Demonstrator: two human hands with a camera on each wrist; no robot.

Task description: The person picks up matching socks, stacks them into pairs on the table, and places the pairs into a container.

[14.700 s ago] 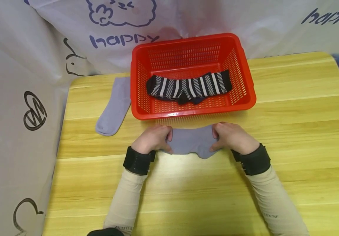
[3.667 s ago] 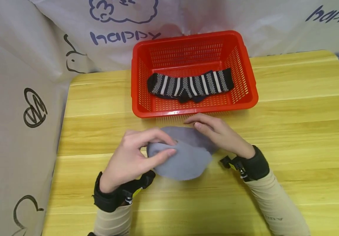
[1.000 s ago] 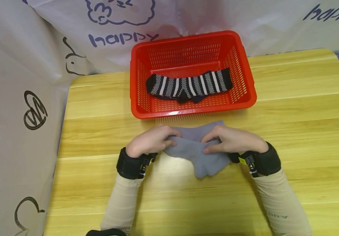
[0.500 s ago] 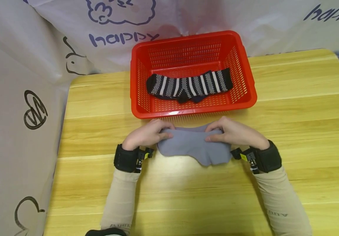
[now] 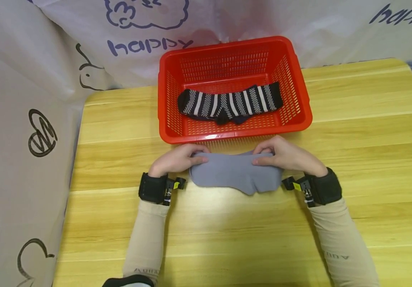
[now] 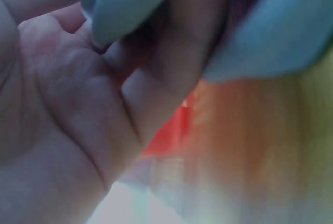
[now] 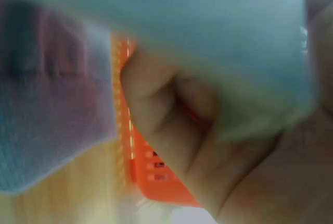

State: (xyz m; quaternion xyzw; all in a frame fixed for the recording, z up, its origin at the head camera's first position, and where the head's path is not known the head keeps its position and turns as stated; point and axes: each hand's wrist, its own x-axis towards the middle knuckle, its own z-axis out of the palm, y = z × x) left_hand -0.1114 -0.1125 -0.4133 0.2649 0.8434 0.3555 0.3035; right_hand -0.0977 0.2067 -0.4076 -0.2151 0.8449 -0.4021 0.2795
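A grey sock [image 5: 229,169] is stretched sideways just in front of the red basket. My left hand [image 5: 178,159] pinches its upper left edge between thumb and fingers. At the upper right edge, my right hand [image 5: 292,156] pinches it the same way. Beneath it lies a second grey sock [image 7: 57,109], mostly covered in the head view but plain in the right wrist view. Blurred grey-blue fabric hangs over the fingers in the left wrist view.
Behind the hands stands a red mesh basket [image 5: 234,136] holding black-and-white striped socks [image 5: 229,104], with dark navy fabric under them. The wooden table [image 5: 227,247] extends to both sides. A white printed cloth [image 5: 66,24] hangs behind and at left.
The grey sock once left of the basket was brought over the other one by the left hand. Over the last second, both hands moved it toward the basket, straightening it and covering the lower sock.
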